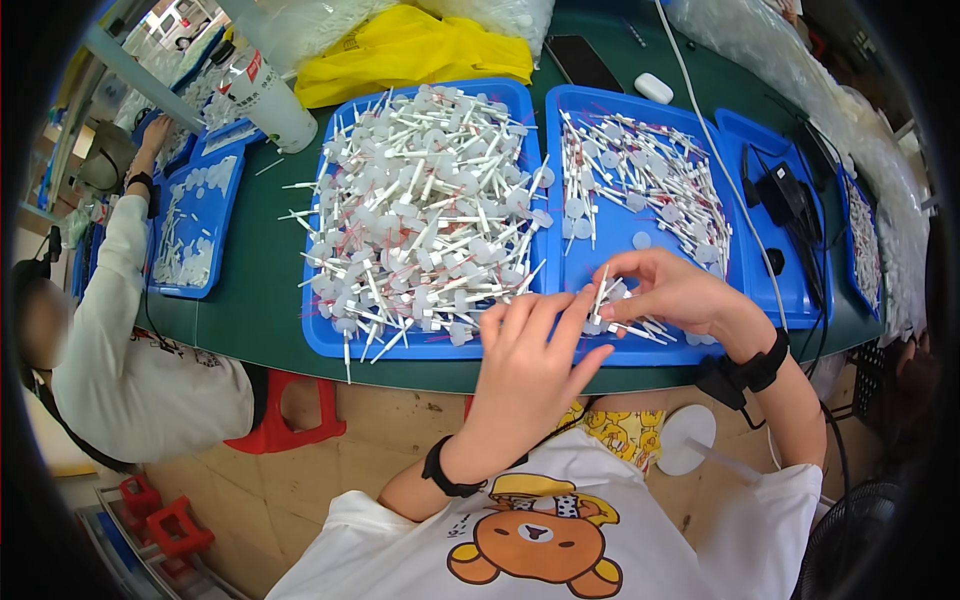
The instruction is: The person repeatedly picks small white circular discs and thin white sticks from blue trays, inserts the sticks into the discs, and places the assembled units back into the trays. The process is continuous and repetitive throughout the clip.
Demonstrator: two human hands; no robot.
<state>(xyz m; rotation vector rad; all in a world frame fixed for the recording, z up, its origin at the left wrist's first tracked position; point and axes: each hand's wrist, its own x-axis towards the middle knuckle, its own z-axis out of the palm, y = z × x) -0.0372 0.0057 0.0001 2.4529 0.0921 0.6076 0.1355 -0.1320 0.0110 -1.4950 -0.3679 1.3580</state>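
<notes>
My left hand (528, 352) rests at the front edge of a blue tray (655, 352), with its fingertips against a small white stick-and-disc part (601, 296). My right hand (668, 290) pinches the same bunch of white parts from the right side. Both hands meet over the near end of that tray, which holds several thin white sticks with round discs (650, 175). To the left lies a second blue tray (322, 335) heaped with the same white parts (425, 215). Each wrist wears a black band.
A person in a white sleeve (115, 300) works at the left by another blue tray (228, 205). A yellow bag (410, 50), a white bottle (265, 95), a dark phone (583, 62), a white cable (715, 150) and black devices (785, 195) lie on the green table (260, 270).
</notes>
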